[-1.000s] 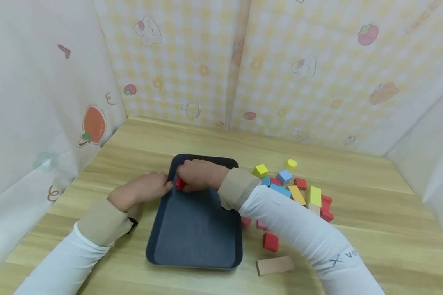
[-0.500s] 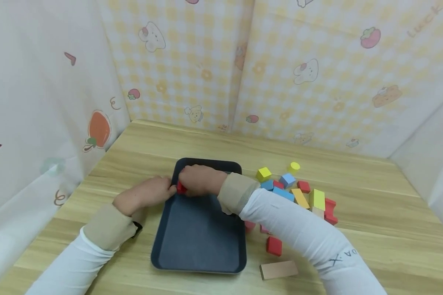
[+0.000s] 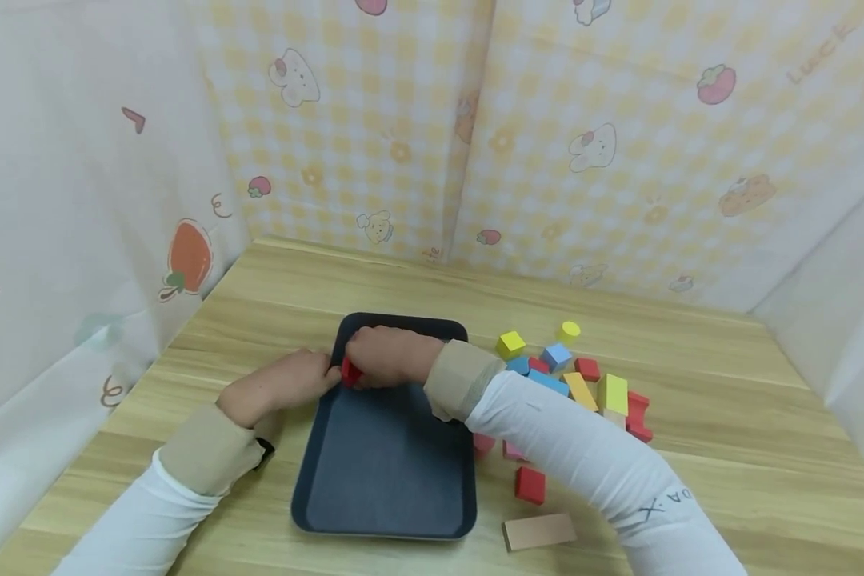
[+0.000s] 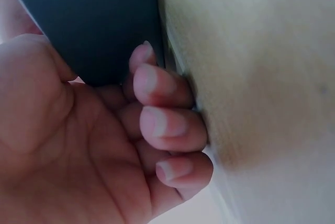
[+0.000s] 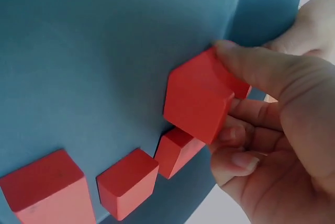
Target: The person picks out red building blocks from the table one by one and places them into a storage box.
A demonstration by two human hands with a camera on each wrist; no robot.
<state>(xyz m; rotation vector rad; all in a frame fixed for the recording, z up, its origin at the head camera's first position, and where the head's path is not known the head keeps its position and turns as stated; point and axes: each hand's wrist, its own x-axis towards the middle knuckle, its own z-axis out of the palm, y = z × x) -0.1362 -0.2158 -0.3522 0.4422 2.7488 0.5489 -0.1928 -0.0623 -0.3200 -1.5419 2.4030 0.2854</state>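
My left hand (image 3: 281, 386) grips the left rim of the dark tray (image 3: 389, 472), its thumb at the rim. The left wrist view shows its fingers (image 4: 170, 130) curled beside the tray's outer wall (image 4: 99, 20). Inside the tray's far left corner, my right hand (image 3: 392, 356) pinches a red block (image 5: 193, 96) between thumb and fingers. Three more red blocks lie in the tray along its far side: a large one (image 5: 47, 187), a middle one (image 5: 128, 182) and one (image 5: 178, 153) partly behind the held block. In the head view, my right hand hides most of these.
Right of the tray lie several loose blocks, among them a yellow cube (image 3: 510, 345), a yellow cylinder (image 3: 568, 332), an orange block (image 3: 580, 392) and a red notched block (image 3: 638, 416). Closer to me are a red block (image 3: 530, 485) and a wooden plank (image 3: 540, 532). A patterned curtain (image 3: 374, 120) stands behind.
The head view has shifted a little. My right hand stays in the tray's far left corner with the red block, which is slightly turned. My left hand keeps its place at the rim.
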